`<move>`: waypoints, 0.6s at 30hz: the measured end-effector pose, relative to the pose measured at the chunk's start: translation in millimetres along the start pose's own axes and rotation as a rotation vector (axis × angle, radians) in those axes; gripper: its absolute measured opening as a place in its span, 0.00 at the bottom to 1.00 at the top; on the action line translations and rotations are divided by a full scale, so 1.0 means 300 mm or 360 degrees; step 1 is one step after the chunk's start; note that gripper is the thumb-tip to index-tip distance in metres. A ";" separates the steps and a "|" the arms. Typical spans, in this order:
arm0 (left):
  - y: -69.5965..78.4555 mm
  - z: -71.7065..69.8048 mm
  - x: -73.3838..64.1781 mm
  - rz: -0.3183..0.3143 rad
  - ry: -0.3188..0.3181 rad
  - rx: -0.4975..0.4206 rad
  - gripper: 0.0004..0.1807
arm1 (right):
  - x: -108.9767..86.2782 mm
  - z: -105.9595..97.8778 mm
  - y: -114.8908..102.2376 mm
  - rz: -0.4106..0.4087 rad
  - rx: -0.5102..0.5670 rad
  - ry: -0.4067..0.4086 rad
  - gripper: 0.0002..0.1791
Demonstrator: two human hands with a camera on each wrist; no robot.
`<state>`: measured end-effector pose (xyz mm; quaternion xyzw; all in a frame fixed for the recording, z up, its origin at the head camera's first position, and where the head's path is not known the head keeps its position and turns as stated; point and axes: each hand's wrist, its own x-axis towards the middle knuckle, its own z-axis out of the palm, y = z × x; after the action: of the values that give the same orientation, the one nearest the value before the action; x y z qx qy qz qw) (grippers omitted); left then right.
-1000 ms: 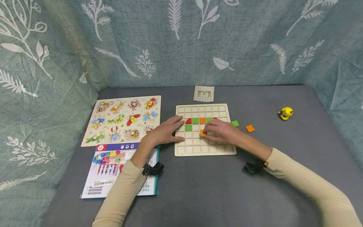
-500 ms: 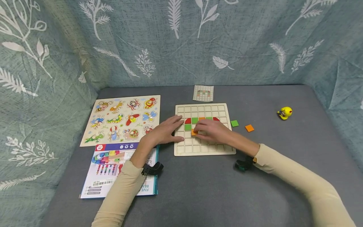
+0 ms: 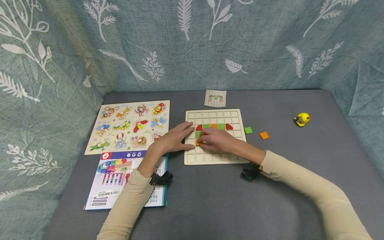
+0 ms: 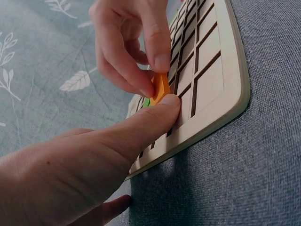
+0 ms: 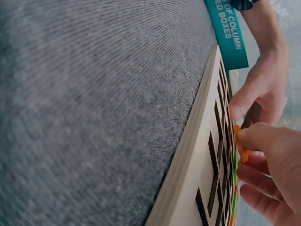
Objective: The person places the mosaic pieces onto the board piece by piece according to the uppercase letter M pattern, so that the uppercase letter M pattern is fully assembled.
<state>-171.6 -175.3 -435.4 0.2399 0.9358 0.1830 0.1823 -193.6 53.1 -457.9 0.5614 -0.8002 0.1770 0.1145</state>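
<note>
A wooden grid board (image 3: pixel 216 158) lies mid-table, with a row of red, green and orange tiles set in it and a green tile (image 3: pixel 197 134) below the row's left end. Between thumb and fingers my right hand (image 3: pixel 219 140) pinches an orange square tile (image 4: pixel 161 87), just under that green tile at the board's left side. My left hand (image 3: pixel 174 138) rests at the board's left edge, its fingers spread, thumb tip on the rim beside the orange tile. In the right wrist view the orange tile (image 5: pixel 241 143) stands tilted over the grid.
A loose green tile (image 3: pixel 248 130) and an orange tile (image 3: pixel 264 135) lie right of the board. Behind it is a small pattern card (image 3: pixel 215 98). An insect puzzle (image 3: pixel 129 128) and a printed box (image 3: pixel 120 186) lie left, a yellow toy (image 3: pixel 301 119) far right.
My right hand has moved left across the board with the orange tile, from the middle columns to the left side. The left hand has stayed in place.
</note>
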 end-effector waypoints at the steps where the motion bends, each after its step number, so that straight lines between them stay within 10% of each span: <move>1: 0.001 -0.001 0.000 0.0003 0.0003 0.0004 0.45 | 0.001 -0.001 -0.001 0.0003 0.0002 0.0001 0.05; 18: 0.005 -0.003 -0.009 0.0034 0.0027 0.0007 0.44 | 0.003 0.005 0.002 -0.0008 0.0077 0.0008 0.06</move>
<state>-169.3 -175.6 -433.2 0.2486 0.9351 0.1847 0.1719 -194.5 51.8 -459.1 0.5656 -0.7940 0.1973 0.1033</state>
